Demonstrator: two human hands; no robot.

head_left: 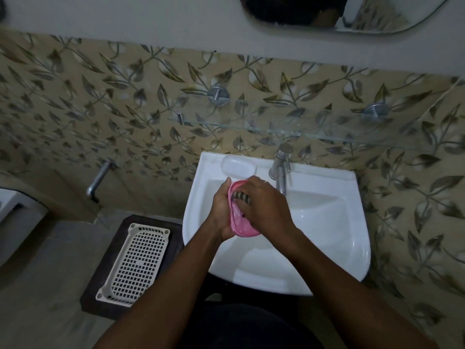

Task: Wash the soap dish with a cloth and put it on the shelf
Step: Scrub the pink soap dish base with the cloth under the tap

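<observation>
A pink soap dish [240, 229] is held over the white sink [327, 222], tilted on its side. My left hand [222, 210] grips it from the left, fingers curled round its rim. My right hand [266, 210] presses a dark striped cloth [241, 197] into the dish's hollow, fingers curled on the cloth. Most of the cloth is hidden under that hand. A glass shelf [289, 128] runs along the patterned wall above the sink.
A chrome tap [280, 170] stands at the sink's back edge, just right of my hands. A white perforated basket [137, 263] lies on a dark stand left of the sink. Another tap [99, 178] juts from the wall at left. A mirror [352, 13] hangs above.
</observation>
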